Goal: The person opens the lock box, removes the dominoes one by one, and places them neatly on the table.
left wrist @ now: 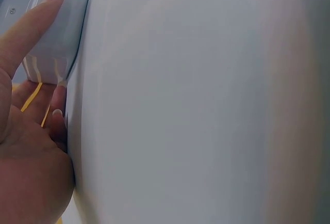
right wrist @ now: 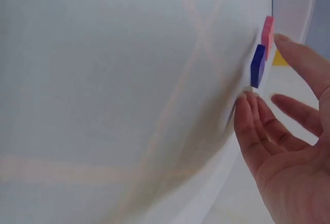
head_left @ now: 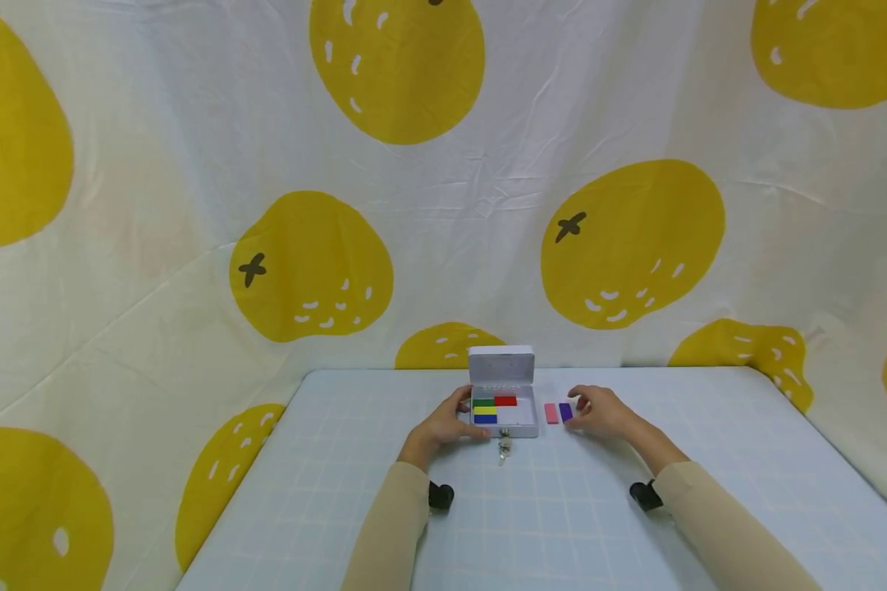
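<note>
Nearest: keys [head_left: 505, 447] at the near wall of the white box [head_left: 526, 431], on the tabletop [head_left: 598, 533].

Left hand [head_left: 443, 425]: wrapped around the box's near-left corner, thumb along the near wall, fingers on the left wall. Grasping the box.

Right hand [head_left: 600, 413]: fingers loosely bent and spread, nothing gripped. Fingertips are right at the end of the purple block [head_left: 565, 413]; contact or small gap, can't tell.

Key relation: purple block lies just left of the right hand, flat on the table, long axis near-far, near end angled slightly right. Right hand is clearly the closer one; left is across the box from it. Judgement: a pick from here means closing on the block's near and far ends, or shifting left to get its long sides.

Pink block [head_left: 551, 413]: just left of purple, about parallel, between it and the box's right wall.

In the box, long axes left-right, so crosswise to purple: blue [head_left: 485, 419] nearest, then yellow [head_left: 485, 410], then green [head_left: 483, 403], all on the left; red [head_left: 505, 400] far side, right of green.

Farthest: raised lid [head_left: 500, 369], then fruit-print cloth [head_left: 443, 180].
</note>
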### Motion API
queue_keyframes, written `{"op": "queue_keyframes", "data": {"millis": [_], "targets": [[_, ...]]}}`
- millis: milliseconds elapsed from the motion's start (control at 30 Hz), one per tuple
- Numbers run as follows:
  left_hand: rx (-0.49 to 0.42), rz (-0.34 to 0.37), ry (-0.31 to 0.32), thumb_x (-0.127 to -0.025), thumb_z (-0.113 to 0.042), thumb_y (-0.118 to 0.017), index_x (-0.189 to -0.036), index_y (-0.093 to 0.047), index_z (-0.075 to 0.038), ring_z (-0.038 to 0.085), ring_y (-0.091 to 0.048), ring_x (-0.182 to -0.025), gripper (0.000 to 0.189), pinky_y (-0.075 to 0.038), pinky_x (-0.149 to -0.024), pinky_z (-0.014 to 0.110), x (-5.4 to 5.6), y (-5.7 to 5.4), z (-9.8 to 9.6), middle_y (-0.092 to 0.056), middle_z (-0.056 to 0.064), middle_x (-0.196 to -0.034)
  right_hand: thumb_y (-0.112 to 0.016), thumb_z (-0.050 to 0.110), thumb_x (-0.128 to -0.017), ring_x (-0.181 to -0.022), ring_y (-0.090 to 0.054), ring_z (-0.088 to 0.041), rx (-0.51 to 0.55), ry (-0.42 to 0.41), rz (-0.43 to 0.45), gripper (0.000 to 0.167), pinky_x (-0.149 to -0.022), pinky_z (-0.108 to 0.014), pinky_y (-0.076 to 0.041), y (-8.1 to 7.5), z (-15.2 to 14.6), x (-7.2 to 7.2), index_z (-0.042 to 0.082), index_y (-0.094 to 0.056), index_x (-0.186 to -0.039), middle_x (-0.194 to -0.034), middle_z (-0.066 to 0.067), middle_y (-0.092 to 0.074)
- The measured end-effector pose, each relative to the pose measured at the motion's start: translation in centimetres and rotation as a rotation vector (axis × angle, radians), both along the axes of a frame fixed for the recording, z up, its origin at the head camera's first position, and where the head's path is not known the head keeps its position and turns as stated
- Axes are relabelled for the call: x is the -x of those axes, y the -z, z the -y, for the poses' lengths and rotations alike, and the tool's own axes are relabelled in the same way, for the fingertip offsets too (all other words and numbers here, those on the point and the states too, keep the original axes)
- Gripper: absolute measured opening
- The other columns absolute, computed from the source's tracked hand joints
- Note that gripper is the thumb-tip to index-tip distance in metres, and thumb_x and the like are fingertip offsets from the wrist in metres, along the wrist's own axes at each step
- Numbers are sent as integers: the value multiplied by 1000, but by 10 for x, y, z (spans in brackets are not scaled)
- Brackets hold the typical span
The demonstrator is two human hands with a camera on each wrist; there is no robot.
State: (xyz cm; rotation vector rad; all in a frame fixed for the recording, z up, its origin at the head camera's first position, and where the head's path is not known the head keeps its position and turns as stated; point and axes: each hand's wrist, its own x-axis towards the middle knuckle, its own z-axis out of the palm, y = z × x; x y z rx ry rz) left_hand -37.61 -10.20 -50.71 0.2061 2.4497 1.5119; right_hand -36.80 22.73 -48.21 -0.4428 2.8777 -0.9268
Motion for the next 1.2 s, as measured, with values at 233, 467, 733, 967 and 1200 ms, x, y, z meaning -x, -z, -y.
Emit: {"op": "queue_keyframes", "data": {"millis": [233,467,733,967,1200], "targets": [[13,0,-3,-74,-26,-94,-157,-39,-32,29,-45,-125,100,-36,-115,55,1,1,0,-53,3,-135,-85,24,-85,-87,-58,-25,-16,-31,-35,59,-81,-43,-53,-3,1,-5,-7,-60,-127,-105,-18,-65],[17,2,-1,-72,-30,-95,-156,-40,-33,28,-45,-125,100,-37,-114,54,3,3,0,-53,2,-134,-84,29,-87,-86,-57,-22,2,-31,-40,60,-79,-36,-55,-9,6,-8,-6,-60,-130,-108,-17,-65],[12,-4,9,-73,-27,-95,-156,-40,-32,28,-45,-124,99,-37,-114,54,4,3,1,-53,3,-134,-83,25,-88,-85,-56,-22,37,-52,-41,57,-78,-34,-55,-16,22,-12,-7,-61,-130,-106,-16,-65],[14,-9,21,-73,-30,-94,-156,-39,-33,27,-45,-124,99,-38,-113,54,4,3,2,-53,1,-136,-83,25,-87,-84,-55,-21,45,-69,-74,55,-75,-31,-53,-19,38,-14,-7,-62,-128,-107,-17,-66],[-3,-11,27,-74,-27,-94,-155,-41,-33,28,-45,-124,97,-38,-112,54,4,3,3,-53,1,-136,-82,24,-88,-88,-57,-23,65,-109,-90,53,-79,-33,-55,-25,57,-15,-6,-63,-127,-112,-20,-67]]}}
